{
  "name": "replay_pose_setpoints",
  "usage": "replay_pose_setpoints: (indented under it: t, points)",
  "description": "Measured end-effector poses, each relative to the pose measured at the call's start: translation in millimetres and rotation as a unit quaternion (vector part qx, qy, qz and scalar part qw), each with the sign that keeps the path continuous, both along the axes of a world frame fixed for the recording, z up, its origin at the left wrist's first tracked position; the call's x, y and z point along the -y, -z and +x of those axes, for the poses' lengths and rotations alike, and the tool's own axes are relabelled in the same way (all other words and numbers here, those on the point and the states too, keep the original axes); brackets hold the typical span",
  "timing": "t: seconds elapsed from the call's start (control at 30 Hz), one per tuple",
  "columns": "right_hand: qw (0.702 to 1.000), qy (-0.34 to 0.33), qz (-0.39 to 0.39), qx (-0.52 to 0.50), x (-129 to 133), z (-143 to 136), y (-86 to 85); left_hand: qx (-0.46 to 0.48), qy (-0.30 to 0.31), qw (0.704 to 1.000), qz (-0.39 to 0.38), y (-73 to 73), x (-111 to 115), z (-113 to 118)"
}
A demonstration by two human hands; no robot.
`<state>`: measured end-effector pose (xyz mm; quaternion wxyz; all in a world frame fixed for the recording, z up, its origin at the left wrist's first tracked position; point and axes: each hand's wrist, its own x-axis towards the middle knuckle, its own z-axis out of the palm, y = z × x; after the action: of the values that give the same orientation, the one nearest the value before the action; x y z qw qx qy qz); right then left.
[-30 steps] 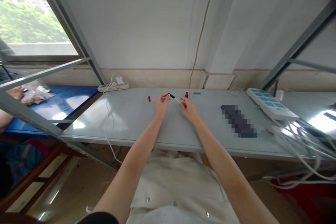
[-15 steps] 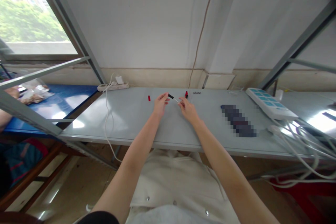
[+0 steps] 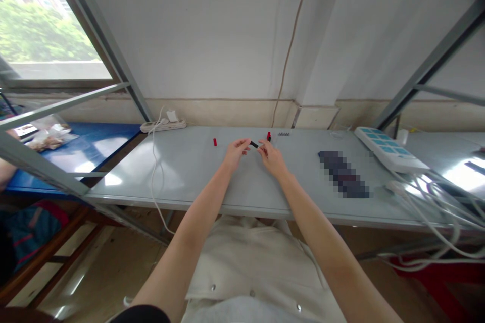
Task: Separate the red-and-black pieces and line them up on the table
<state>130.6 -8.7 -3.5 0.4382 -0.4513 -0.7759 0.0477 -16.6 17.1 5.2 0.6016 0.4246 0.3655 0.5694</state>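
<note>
Between my two hands lies a short black tube (image 3: 254, 145), slanting down to the right. Its left end is pinched in the fingertips of my left hand (image 3: 235, 152). My right hand (image 3: 271, 158) is closed at the tube's other end on a thin white stick (image 3: 258, 148), of which only a bit shows. How far the stick reaches inside the tube is hidden. A small red cap-like piece (image 3: 214, 142) rests on the grey table (image 3: 189, 171), left of my left hand. Just behind my right hand is a small red and black piece (image 3: 269, 136), beside a row of several tiny dark pieces (image 3: 284, 134).
A white power strip (image 3: 166, 125) with a trailing cable sits at the back left. On the right are a blurred-out dark item (image 3: 344, 174) and a white box with blue panels (image 3: 390, 149). Another person's arm (image 3: 6, 164) is at the blue table (image 3: 98, 146).
My left hand has moved right and slightly down with the black tube, closer to my right hand. Most of the white stick, visible before, is now covered.
</note>
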Motion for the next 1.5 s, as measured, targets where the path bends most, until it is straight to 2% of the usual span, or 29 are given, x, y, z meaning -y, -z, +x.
replay_pose_setpoints:
  t: [0.23,0.33,0.4,0.43,0.5,0.57,0.63,0.7,0.77,0.87,1.03,1.17,1.5]
  points:
    - [1.000,0.000,0.009,-0.011,0,1,0.8,-0.034,0.002,0.999,0.032,0.4,-1,0]
    - [1.000,0.002,0.012,-0.019,0,1,1.3,-0.128,-0.010,0.989,0.070,-8.5,-3,-3]
    - [1.000,0.007,0.010,-0.028,-1,1,2.0,-0.224,-0.008,0.967,0.123,-21.9,-7,-8]
    - [0.999,0.010,0.010,-0.032,-2,1,2.6,-0.274,-0.004,0.948,0.161,-30.7,-9,-11]
    - [0.999,0.016,0.012,-0.039,-3,2,4.4,-0.381,0.003,0.893,0.241,-50.2,-16,-18]
    - [0.999,0.022,0.011,-0.044,-5,4,6.5,-0.481,-0.003,0.827,0.290,-68.4,-23,-28]
    - [0.999,0.026,0.007,-0.047,-7,6,8.5,-0.577,-0.003,0.756,0.310,-80.8,-32,-41]
    - [0.998,0.029,0.004,-0.049,-8,7,9.9,-0.661,0.003,0.688,0.299,-85.5,-40,-54]
    - [0.998,0.034,0.002,-0.049,-8,8,10.5,-0.727,0.014,0.633,0.267,-84.4,-45,-67]
    - [0.998,0.036,0.003,-0.046,-9,8,10.8,-0.777,0.030,0.585,0.231,-79.6,-46,-82]
    - [0.998,0.037,0.003,-0.041,-9,8,12.1,-0.803,0.038,0.557,0.207,-78.8,-37,-91]
    - [0.999,0.037,0.001,-0.040,-10,9,13.0,-0.811,0.047,0.548,0.198,-77.9,-36,-92]
    - [0.999,0.039,-0.006,-0.035,-8,9,11.5,-0.792,0.030,0.570,0.219,-69.1,-42,-95]
